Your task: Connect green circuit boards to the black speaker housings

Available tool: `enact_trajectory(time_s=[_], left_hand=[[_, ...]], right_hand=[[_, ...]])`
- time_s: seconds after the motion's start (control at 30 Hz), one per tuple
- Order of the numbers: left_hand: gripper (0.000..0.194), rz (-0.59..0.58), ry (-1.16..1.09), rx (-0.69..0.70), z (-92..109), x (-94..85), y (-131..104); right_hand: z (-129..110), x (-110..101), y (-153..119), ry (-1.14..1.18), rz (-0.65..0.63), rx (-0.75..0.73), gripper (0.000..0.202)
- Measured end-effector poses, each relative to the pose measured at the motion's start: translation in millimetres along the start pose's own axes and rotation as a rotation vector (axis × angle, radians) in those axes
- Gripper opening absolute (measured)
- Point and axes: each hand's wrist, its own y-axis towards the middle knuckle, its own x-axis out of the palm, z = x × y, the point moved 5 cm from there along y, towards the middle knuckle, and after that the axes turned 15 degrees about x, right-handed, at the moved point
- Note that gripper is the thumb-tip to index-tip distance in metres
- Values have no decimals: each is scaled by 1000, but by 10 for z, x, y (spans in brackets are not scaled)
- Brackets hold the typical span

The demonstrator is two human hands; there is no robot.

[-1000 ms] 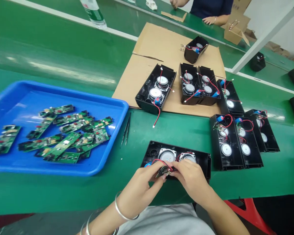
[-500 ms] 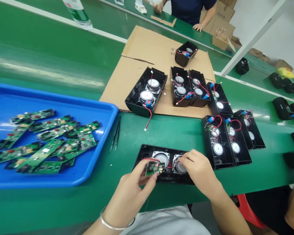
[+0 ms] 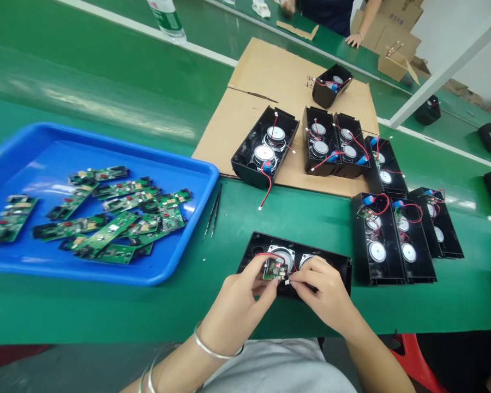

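My left hand [image 3: 251, 286] grips a small green circuit board [image 3: 275, 269] between thumb and fingers, over a black speaker housing [image 3: 335, 267] that lies on the table in front of me. A red wire runs from the board. My right hand [image 3: 321, 281] is closed in a pinch on a small white wire connector [image 3: 287, 282], close beside the board's right edge. Two round speakers sit in the housing; the left speaker [image 3: 285, 254] shows behind the board, and the right speaker [image 3: 305, 261] is mostly covered by my right hand.
A blue tray [image 3: 155, 275] with several circuit boards [image 3: 114, 232] stands at left. Tweezers [image 3: 213, 210] lie beside it. Several speaker housings [image 3: 265, 144] rest on a cardboard sheet [image 3: 216, 131] and at right. A water bottle [image 3: 167, 21] and a person [image 3: 331, 13] are across the table.
My right hand has moved from the right speaker to beside the board, where a white connector now shows at its fingertips. My left hand still holds the board. The view has shifted left.
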Motion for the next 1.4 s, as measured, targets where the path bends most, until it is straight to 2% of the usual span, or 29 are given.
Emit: enact_trajectory(time_s=[0.17, 0.4, 0.5, 0.63, 0.77, 1.0, 1.23, 1.4], left_hand=[[20, -15, 11, 17, 6, 4, 8], [26, 63, 45, -3, -34, -27, -3], [25, 73, 58, 25, -31, -15, -7], [18, -3, 49, 64, 7, 23, -11], [17, -34, 65, 72, 24, 27, -8], [19, -92, 121, 96, 13, 44, 10], [21, -79, 158, 111, -3, 51, -3], [23, -99, 183, 140, -23, 60, -2]], right_hand=[[8, 33, -4, 15, 54, 50, 21], [184, -133, -85, 152, 34, 262, 14], [114, -68, -137, 121, -23, 166, 13], [-34, 35, -144, -13, 91, 18, 16], [-56, 106, -113, -91, 92, -16, 17], [-32, 114, -111, -168, 89, -52, 18], [-175, 159, -141, -393, 190, -266, 26], [-247, 164, -130, -509, 167, -344, 37]])
